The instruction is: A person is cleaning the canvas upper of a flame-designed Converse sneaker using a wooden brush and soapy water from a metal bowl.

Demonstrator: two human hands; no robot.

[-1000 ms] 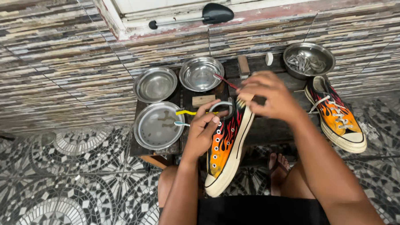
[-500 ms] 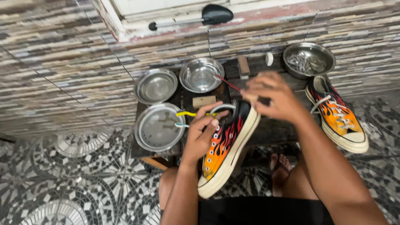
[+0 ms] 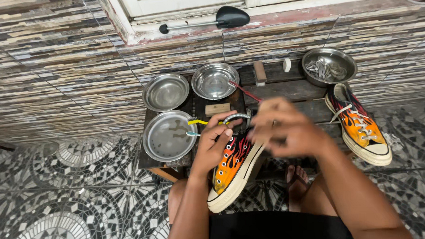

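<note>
left hand grips shoe by its collar, steadying it tilted; right hand blurred over the eyelets, grip unclear, maybe lacing.

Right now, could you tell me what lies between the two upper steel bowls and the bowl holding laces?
In the head view, a brown block and a small white piece lie on the dark bench.

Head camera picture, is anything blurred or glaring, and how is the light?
Head view: the right hand is smeared by motion blur, while the left hand and the flame-patterned shoe it holds look sharp; soft, even daylight with faint shadows; mild sheen on the metal bowls, no harsh glare; wall lines bow slightly toward the edges.
</note>
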